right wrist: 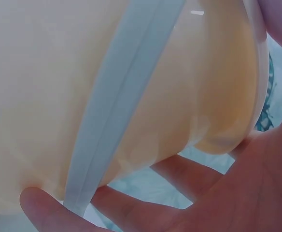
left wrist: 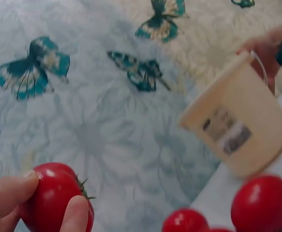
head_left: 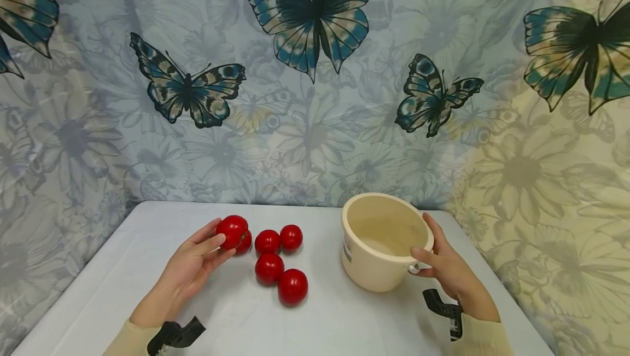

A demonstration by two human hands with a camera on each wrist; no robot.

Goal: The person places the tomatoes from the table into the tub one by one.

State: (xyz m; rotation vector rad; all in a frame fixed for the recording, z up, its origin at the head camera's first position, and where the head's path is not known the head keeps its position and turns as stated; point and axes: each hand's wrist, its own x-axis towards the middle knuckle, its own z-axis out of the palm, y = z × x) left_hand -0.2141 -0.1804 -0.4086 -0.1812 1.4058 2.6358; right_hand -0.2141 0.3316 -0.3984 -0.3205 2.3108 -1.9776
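Head view gives the whole layout: left hand point(head_left: 189, 268) grasps one red tomato point(head_left: 232, 231) between thumb and fingers, held just above the table point(head_left: 98, 290), at the left end of the cluster. Right hand point(head_left: 445, 268) grips the rim of the cream bucket point(head_left: 366, 268) on its right side, thumb over the edge, fingers outside.

Four more tomatoes point(head_left: 292, 286) lie loose on the table between the hands, close together — another sits partly hidden behind the held one.

Left wrist view adds what the head view can't: the tomato's green stem, thumb point(left wrist: 8, 193) and a fingertip pinching it, and a label on the bucket's side wall. Blurred, text unreadable.

Right wrist view is nearly all bucket wall plus a pale handle strap point(right wrist: 117, 106) running across it, fingers point(right wrist: 179, 176) spread underneath — no tomatoes visible there.

Bucket interior, seen only from the head camera: bare cream bottom, slightly glossy. Bucket tilts toward the left hand.
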